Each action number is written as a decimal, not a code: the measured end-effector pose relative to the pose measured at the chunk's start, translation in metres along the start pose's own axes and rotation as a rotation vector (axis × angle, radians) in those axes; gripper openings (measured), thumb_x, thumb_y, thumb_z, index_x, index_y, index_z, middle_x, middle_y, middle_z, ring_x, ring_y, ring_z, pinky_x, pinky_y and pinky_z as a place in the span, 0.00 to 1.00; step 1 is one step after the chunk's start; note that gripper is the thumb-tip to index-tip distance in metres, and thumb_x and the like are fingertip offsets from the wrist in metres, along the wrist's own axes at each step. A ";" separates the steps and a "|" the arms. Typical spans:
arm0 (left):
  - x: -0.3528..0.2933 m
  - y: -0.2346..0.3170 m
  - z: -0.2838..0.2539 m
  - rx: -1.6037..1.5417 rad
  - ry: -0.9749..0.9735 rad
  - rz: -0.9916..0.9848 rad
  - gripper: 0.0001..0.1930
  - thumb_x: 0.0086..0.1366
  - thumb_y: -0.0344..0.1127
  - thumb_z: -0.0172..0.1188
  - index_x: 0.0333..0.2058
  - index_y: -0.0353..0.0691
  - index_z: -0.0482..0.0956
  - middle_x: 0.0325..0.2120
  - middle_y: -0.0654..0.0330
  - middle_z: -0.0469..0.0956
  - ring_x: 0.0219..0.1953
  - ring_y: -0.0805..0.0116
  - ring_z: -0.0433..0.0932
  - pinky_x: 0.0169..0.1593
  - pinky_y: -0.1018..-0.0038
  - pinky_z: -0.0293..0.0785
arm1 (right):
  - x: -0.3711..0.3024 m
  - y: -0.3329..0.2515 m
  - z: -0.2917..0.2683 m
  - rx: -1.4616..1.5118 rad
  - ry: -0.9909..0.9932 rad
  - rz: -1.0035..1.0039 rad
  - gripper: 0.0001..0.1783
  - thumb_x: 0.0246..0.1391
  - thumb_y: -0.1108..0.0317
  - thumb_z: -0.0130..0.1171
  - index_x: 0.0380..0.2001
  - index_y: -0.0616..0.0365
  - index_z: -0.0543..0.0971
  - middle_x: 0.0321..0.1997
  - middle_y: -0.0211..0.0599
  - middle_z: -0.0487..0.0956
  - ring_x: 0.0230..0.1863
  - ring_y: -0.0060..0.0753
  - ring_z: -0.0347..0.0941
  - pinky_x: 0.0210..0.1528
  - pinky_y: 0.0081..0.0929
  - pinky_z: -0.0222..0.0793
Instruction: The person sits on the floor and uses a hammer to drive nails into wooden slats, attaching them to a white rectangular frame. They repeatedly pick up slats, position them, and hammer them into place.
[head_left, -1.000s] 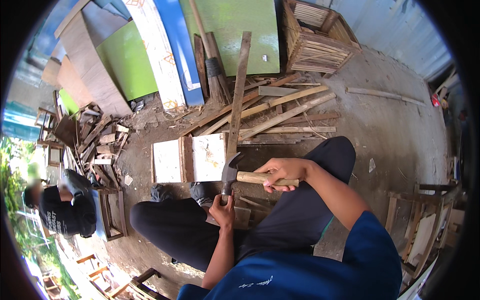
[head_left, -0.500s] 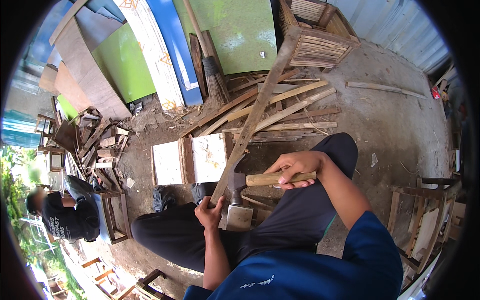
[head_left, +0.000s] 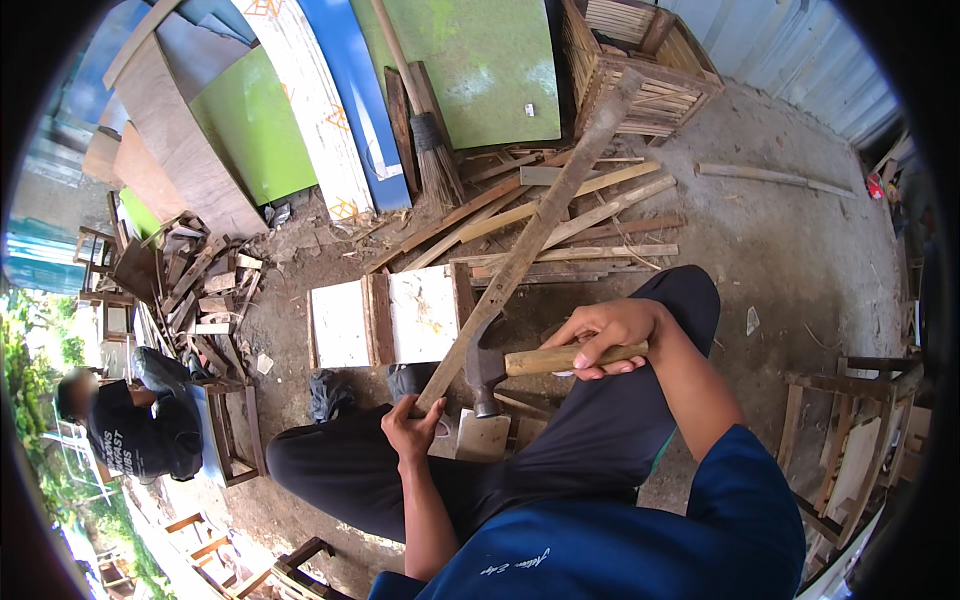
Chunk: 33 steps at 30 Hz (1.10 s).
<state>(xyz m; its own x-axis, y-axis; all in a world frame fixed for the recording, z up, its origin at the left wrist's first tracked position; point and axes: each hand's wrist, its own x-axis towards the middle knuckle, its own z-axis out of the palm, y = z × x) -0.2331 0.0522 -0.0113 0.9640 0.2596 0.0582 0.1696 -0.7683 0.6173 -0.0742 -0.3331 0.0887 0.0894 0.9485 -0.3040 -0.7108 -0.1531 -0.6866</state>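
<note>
Floor (head_left: 770, 250) below hammer (head_left: 540, 362); planks (head_left: 610, 212) beyond.

Daylight glare lower left; edges bent, corners black.

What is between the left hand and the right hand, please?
In the head view: the hammer's head and part of its handle. The left hand holds the plank; the right hand grips that handle.

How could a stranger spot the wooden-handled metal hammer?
Start at the blue short-sleeved shirt; its right sleeve leads to the right hand, gripping the wooden-handled metal hammer. Its dark, clawed head sets it apart from the straight brown wooden plank beside it.
</note>
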 end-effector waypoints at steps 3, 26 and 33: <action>-0.001 -0.003 -0.001 -0.004 -0.005 0.003 0.23 0.49 0.48 0.81 0.27 0.33 0.83 0.14 0.54 0.73 0.15 0.65 0.71 0.25 0.70 0.69 | -0.004 0.001 0.001 0.027 0.011 -0.042 0.32 0.64 0.76 0.52 0.71 0.74 0.62 0.26 0.37 0.77 0.13 0.17 0.71 0.10 0.15 0.66; -0.001 0.016 0.020 0.298 -0.332 -0.241 0.30 0.69 0.66 0.56 0.35 0.38 0.80 0.27 0.39 0.82 0.36 0.34 0.82 0.39 0.45 0.77 | 0.039 0.021 0.005 0.183 0.519 0.050 0.32 0.64 0.74 0.62 0.68 0.69 0.66 0.26 0.29 0.73 0.12 0.13 0.64 0.09 0.17 0.61; -0.010 0.059 0.049 0.085 -0.203 -0.372 0.33 0.70 0.64 0.57 0.38 0.31 0.82 0.28 0.33 0.81 0.38 0.30 0.81 0.42 0.45 0.77 | 0.091 0.037 0.014 -0.223 0.622 0.005 0.36 0.65 0.73 0.61 0.74 0.55 0.63 0.21 0.27 0.71 0.14 0.16 0.66 0.13 0.22 0.65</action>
<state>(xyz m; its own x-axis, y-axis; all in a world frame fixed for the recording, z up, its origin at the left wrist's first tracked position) -0.2223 -0.0242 -0.0136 0.8535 0.4138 -0.3167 0.5210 -0.6920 0.4997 -0.1024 -0.2489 0.0447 0.5202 0.6206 -0.5866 -0.5570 -0.2742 -0.7840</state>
